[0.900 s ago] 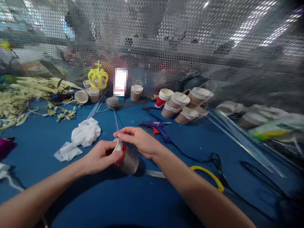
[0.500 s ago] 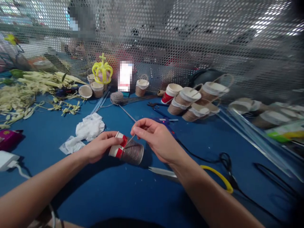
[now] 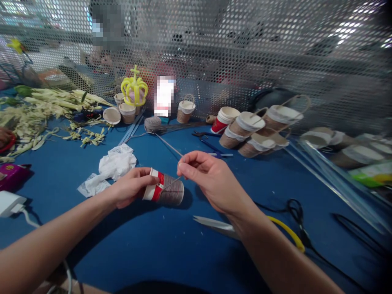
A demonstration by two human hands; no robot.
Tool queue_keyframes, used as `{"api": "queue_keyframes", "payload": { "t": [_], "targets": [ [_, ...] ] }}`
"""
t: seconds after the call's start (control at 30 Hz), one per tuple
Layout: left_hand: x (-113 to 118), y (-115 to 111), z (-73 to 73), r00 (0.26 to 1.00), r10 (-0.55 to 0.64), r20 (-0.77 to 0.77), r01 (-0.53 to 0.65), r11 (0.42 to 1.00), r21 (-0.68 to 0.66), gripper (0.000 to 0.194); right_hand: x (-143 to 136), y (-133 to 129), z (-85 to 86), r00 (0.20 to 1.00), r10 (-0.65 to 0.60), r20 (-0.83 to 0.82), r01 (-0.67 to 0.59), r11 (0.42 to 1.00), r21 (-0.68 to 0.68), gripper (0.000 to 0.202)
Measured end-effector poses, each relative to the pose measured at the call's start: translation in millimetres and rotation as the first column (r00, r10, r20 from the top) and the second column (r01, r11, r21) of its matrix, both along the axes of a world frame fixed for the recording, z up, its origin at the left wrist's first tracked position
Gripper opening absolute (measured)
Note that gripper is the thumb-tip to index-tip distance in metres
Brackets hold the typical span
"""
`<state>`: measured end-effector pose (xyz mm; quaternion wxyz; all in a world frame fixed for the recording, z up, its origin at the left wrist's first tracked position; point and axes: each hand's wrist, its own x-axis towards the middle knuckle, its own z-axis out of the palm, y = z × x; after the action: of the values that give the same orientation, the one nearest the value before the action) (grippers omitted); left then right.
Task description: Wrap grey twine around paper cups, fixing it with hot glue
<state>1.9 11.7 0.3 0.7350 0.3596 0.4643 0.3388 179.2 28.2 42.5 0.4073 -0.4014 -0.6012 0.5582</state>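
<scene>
A red and white paper cup (image 3: 155, 188) lies on its side in my left hand (image 3: 131, 185), with the thumb on its red band. Grey yarn (image 3: 173, 191) is wound round much of the cup, from one end up to the red part. My right hand (image 3: 203, 175) pinches the yarn strand just right of the cup. From those fingers the strand runs taut down to the cup and back to a grey yarn ball (image 3: 152, 123). Scissors (image 3: 216, 226) with a yellow handle lie beneath my right forearm.
Crumpled white cloth (image 3: 118, 162) lies left of the cup. Several wrapped cups (image 3: 246, 124) stand at the back right, near pliers (image 3: 200, 136). A yellow crown (image 3: 134, 87), a phone (image 3: 164, 96) and pale dried husks (image 3: 58, 102) line the mesh screen. Another person's hand (image 3: 4, 136) shows at far left.
My right hand has moved slightly right, drawing the strand out to a flatter angle. The cup has turned a little in my left hand. Another person's hand has appeared at the far left.
</scene>
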Motion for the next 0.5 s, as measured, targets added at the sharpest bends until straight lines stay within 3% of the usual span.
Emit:
{"api": "queue_keyframes", "payload": {
  "t": [0.5],
  "targets": [
    [1.6,-8.1,7.5,0.987,-0.148,-0.059,0.152,0.985,0.078,0.012,-1.5,9.6,-14.2,0.998,-0.051,0.040,0.050,0.999,0.021,0.010]
  ]
}}
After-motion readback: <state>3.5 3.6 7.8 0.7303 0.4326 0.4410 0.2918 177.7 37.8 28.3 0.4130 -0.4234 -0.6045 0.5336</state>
